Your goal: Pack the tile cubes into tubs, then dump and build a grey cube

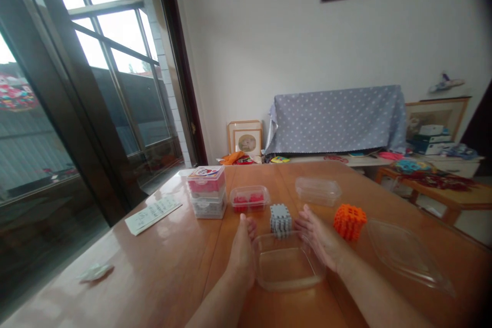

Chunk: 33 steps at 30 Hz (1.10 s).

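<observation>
A clear plastic container (289, 286), its lid off, sits on the table in front of me between my two hands. My left hand (243, 248) lies along its left side, fingers stretched forward and seemingly against the wall. Along the right side runs my right hand (317, 236), fingers extended and slightly spread near the far right corner. Just beyond the container stands a stack of grey interlocking plastic pieces (280, 219). A similar orange stack (349, 222) is to the right of my right hand. Neither hand is wrapped around anything.
Farther back are a clear box with red pieces (249, 200) and another clear container (318, 191). Two stacked lidded boxes (207, 192) stand left, beside a paper sheet (152, 214). A clear lid (409, 253) lies right; a crumpled wrapper (95, 272) lies near left.
</observation>
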Available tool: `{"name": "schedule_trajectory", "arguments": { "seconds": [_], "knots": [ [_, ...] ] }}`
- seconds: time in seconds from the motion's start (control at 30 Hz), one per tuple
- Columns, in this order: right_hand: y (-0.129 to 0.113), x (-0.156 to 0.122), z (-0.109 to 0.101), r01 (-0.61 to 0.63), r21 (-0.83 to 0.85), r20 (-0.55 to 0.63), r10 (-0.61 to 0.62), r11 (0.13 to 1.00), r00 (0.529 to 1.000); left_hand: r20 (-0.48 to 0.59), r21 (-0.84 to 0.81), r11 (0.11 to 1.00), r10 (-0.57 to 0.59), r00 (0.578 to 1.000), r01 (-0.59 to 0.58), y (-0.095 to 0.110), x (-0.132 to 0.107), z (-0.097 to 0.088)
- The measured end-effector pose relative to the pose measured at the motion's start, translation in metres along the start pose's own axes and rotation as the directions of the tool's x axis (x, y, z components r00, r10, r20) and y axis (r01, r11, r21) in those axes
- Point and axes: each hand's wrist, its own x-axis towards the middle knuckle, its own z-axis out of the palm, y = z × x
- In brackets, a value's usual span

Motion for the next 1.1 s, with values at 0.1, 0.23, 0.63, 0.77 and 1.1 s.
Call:
{"name": "schedule_trajectory", "arguments": {
  "seconds": [0.1,0.23,0.63,0.77,1.1],
  "knots": [
    [-0.003,-0.003,-0.001,-0.017,0.005,-0.013,0.017,1.000,1.000,0.023,-0.001,1.000,0.001,1.000,-0.001,-0.006,0.001,0.008],
    [-0.010,-0.007,-0.006,-0.044,-0.014,0.030,0.044,0.999,0.999,0.068,0.036,0.999,0.001,0.998,-0.003,-0.013,0.004,0.015],
    [-0.031,-0.014,-0.012,-0.133,-0.062,0.238,0.144,0.989,0.961,0.136,0.153,0.971,-0.204,0.969,0.183,0.015,0.013,0.011],
    [-0.031,-0.009,-0.009,-0.145,-0.069,0.271,0.158,0.987,0.949,0.180,0.161,0.965,-0.236,0.955,0.208,0.019,0.018,0.007],
    [-0.019,-0.007,0.014,-0.152,-0.020,0.331,0.150,0.988,0.932,0.163,0.146,0.966,-0.236,0.958,0.213,0.022,0.023,0.004]
  ]
}}
